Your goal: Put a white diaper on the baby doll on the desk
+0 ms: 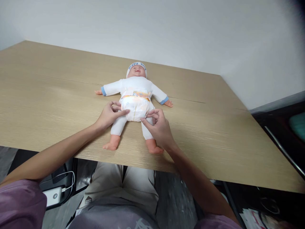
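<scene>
A baby doll (136, 83) lies on its back on the wooden table, head away from me, arms spread and legs toward me. It wears a white cap, a white suit with blue cuffs, and a white diaper (135, 107) with an orange patterned waistband. My left hand (112, 114) grips the diaper at the leg opening on the left, thumb over its front and fingers at its side. On the other side, my right hand (157, 123) pinches the diaper's leg edge between thumb and fingers. The fingertips are partly hidden.
The wooden table (59, 95) reaches to a pale wall (143, 28) behind the doll. A white power bank (52, 196) with a cable rests below the table at left. Dark furniture (283, 127) stands at the right edge.
</scene>
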Available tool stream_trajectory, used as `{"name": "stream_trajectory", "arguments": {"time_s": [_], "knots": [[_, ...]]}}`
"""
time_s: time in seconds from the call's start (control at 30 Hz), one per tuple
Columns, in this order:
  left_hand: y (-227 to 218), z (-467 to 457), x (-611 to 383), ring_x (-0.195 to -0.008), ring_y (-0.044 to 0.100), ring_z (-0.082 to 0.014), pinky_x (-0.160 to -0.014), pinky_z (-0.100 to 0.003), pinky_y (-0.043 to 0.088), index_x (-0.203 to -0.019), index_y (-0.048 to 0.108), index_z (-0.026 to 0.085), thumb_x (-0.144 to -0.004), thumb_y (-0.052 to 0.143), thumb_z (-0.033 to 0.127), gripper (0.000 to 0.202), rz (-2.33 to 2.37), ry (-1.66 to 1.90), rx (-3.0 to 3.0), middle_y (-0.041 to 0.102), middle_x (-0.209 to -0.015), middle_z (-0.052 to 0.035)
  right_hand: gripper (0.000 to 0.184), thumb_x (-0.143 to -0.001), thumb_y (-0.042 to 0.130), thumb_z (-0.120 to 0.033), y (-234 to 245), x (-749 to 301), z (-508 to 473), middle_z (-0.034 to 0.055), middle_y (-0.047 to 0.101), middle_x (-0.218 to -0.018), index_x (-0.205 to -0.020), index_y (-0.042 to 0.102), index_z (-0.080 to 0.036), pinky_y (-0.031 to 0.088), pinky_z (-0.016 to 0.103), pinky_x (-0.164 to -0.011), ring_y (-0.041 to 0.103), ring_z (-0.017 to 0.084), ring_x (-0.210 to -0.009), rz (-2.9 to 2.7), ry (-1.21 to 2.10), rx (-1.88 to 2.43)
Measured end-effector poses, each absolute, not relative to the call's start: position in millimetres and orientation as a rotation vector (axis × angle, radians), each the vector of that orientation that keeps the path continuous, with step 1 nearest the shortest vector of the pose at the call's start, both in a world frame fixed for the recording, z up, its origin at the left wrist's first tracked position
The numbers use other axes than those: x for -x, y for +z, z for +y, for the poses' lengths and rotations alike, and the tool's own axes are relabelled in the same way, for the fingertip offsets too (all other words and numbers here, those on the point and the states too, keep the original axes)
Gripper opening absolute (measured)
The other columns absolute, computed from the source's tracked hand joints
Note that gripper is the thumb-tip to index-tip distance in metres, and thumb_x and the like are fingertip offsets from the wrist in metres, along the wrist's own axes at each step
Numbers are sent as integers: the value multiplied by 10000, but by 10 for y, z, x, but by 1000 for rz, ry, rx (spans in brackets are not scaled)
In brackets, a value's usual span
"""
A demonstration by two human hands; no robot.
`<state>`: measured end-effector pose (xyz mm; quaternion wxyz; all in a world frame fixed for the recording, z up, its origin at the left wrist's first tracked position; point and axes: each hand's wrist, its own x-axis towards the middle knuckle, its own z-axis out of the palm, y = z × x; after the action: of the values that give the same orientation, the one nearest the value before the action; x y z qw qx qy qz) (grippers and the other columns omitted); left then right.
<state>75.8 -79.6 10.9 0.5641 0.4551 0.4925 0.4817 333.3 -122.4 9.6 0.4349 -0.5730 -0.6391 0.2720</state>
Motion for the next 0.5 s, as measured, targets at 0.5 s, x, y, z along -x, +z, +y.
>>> {"name": "stream_trajectory", "arguments": {"time_s": [0.5], "knots": [[184,-744,-625,-866,746,-211,-747,-329,529,-1055,852,154,-777,1049,551,523,1049,836,-1255,855,-1034,-108,427,-906,883,-612,134,-3340,-1245,101,874,-1089,-1083,739,-252,561,479,-981,756,306,-1036,-1553,752,1474]]}}
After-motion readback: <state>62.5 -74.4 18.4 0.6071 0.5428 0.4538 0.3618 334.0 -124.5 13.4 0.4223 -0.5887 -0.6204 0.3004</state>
